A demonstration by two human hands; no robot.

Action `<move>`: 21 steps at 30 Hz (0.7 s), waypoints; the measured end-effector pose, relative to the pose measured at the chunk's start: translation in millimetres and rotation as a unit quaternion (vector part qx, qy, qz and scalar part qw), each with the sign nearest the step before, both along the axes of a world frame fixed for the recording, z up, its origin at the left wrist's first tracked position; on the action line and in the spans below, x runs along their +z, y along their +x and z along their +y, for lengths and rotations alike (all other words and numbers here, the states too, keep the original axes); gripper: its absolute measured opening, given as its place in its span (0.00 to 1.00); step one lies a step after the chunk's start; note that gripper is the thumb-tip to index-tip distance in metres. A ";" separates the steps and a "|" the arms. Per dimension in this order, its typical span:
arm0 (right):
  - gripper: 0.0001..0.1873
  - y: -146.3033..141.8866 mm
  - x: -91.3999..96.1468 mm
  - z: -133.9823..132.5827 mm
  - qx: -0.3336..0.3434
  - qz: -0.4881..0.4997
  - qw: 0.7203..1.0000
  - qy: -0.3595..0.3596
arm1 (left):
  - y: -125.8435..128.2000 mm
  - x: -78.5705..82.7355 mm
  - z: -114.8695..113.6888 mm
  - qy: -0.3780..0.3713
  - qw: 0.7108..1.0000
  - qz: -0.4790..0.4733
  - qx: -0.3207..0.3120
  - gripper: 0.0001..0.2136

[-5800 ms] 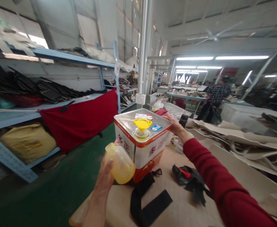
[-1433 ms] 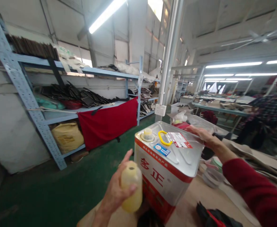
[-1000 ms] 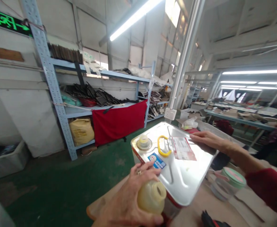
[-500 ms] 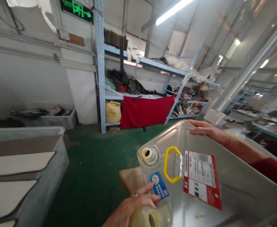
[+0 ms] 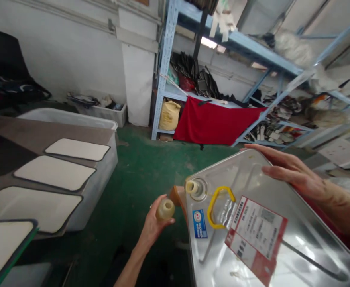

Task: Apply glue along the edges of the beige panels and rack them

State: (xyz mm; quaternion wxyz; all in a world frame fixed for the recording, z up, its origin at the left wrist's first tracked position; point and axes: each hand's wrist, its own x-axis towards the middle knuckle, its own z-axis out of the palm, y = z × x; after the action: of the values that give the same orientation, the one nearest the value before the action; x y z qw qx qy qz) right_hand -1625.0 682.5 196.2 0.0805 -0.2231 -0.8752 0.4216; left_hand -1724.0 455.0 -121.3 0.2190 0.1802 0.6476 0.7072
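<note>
A large square metal can [image 5: 213, 255] is tilted toward the left, its top face turned to me. On that face are an open spout [image 5: 195, 187], a yellow handle [image 5: 211, 211], a blue sticker [image 5: 199, 224] and a red-and-white label [image 5: 258, 235]. My right hand [image 5: 291, 169] is closed on the can's upper far edge, thumb on the top face. Below and left of the spout, my left hand [image 5: 155, 223] is wrapped round a small translucent yellowish bottle [image 5: 164, 209] with an open mouth. The bottle is apart from the can.
A brown wooden piece [image 5: 179, 197] shows beside the can. At left, white panels with dark edges [image 5: 55, 171] lie on a brown board over a pale plastic bin [image 5: 111, 159]. Blue shelving [image 5: 164, 71] with a red cloth [image 5: 217, 119] stands beyond the green floor [image 5: 139, 159].
My left hand has moved the bottle away from the can's near side, to the left and up below the spout. The can is tipped further, and my view has turned down and left.
</note>
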 end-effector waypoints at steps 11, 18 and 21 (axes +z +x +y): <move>0.24 -28.6 -42.3 -38.5 0.101 -0.042 0.976 0.186 | -17.9 -36.6 -2.2 0.009 0.998 0.034 0.042 0.34; 0.22 -38.0 -68.1 -54.9 0.142 -0.042 0.957 0.250 | -14.7 -66.1 -1.9 -0.037 0.995 0.047 0.079 0.32; 0.22 -42.5 -76.4 -63.8 0.158 -0.054 0.945 0.280 | -11.7 -77.0 0.8 -0.041 0.994 0.052 0.089 0.31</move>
State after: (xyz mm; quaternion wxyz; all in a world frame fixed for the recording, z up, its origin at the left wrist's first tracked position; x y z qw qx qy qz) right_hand -1667.5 618.7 119.8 0.0252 -0.0729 -0.9850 0.1543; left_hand -1735.7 455.8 -198.2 0.1282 0.1493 0.7002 0.6863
